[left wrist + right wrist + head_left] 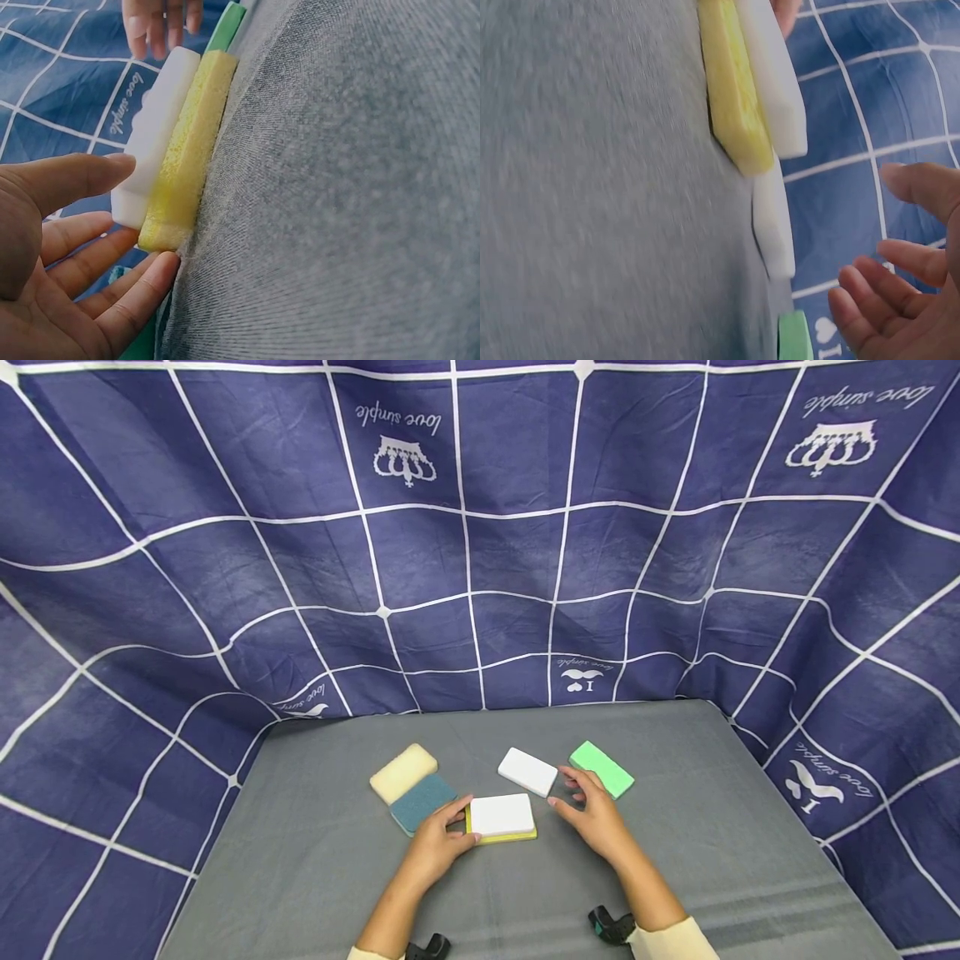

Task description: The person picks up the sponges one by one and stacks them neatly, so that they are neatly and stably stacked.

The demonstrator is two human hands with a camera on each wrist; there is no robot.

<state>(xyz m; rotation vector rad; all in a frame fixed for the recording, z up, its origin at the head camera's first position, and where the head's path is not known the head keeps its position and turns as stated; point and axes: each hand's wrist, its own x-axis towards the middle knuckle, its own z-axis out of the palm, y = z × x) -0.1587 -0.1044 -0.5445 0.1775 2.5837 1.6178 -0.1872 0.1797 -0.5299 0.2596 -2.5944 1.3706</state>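
Observation:
A white sponge block (502, 815) lies flat on a yellow sponge (202, 127), whose edge shows along the front and left side. At the left end of this stack is my left hand (438, 843), thumb at the near corner and fingers loosely extended by the far corner. In the left wrist view its fingertips are right at the stack's end. My right hand (596, 814) hovers with parted, slightly bent fingers and nothing between them. It is just right of a second white block (528, 771) and overlaps the near edge of a green sponge (602, 768).
Left of the stack, a cream sponge (403, 773) and a dark teal sponge (422, 803) lie edge to edge. All rest on a grey cloth-covered table (315, 860). A blue checked curtain (510, 552) hangs behind and along both sides.

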